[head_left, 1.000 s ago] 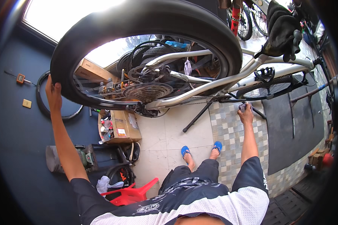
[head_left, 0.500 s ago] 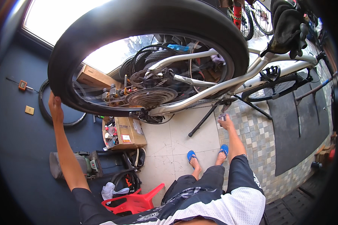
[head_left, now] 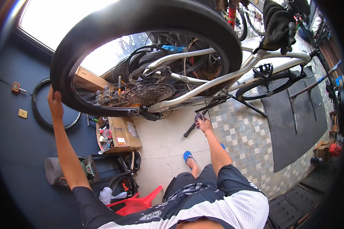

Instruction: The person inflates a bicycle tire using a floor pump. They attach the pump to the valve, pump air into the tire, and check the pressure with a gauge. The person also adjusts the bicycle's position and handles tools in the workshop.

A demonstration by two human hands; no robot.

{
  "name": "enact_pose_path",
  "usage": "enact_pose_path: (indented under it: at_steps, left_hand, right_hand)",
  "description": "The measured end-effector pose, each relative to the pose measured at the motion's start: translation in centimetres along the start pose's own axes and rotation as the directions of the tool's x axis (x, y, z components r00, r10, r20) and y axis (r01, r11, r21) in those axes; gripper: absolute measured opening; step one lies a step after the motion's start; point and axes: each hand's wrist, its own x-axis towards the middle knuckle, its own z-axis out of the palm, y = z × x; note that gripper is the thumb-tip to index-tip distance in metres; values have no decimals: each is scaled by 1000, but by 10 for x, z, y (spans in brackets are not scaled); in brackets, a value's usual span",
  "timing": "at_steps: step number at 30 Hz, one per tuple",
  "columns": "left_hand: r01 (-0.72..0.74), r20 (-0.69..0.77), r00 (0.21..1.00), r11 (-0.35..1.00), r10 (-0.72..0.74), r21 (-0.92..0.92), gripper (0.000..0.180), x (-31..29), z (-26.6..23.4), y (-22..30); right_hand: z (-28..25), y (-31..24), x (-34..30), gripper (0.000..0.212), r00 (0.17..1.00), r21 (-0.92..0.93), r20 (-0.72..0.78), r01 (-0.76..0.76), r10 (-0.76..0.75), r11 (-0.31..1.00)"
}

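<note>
A silver bicycle frame stands in front of me, its rear wheel with a black tyre raised high. My left hand is at the left edge of this tyre, seeming to touch it, fingers stretched up and some tips hidden. Inside the wheel sits the cassette, its teeth fairly sharp, while the spokes look smeared. Lower right of the wheel, my right hand is closed around a grey pedal at the end of the crank arm. The chain runs from the cassette to the crank.
A dark work glove hangs over the bike's upper end. The kickstand-like black leg reaches toward the tiles. A cardboard box of bottles, a red plastic chair and a bench grinder are at left. A loose tyre leans on the wall.
My right hand has swung left and nearer with the pedal, turning the crank. The cassette went from blurred to sharper. My left hand stays at the tyre; the whole view has shifted slightly.
</note>
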Motion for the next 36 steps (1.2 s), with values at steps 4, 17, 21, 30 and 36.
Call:
enact_pose_path:
  at_steps: [4, 17, 21, 30, 36]
  left_hand:
    - [-389, -48, 914, 905, 402, 169, 76, 66, 57, 133]
    - [-292, 166, 956, 718, 243, 632, 93, 112, 158, 321]
    - [-277, 143, 960, 744, 240, 609, 83, 109, 154, 317]
    - [-311, 82, 942, 751, 326, 583, 70, 100, 151, 302]
    - [-321, 39, 931, 763, 363, 561, 73, 98, 168, 297]
  right_hand:
    - [-4, -16, -9, 32, 1000, 65, -1, -12, 12, 998]
    - [-3, -52, -38, 22, 974, 511, 165, -217, 152, 832]
    - [0, -52, -36, 21, 964, 510, 158, -264, 213, 819]
    - [-3, -40, -28, 19, 964, 473, 82, -261, 253, 842]
    - [-18, -53, -32, 28, 954, 464, 107, -296, 279, 835]
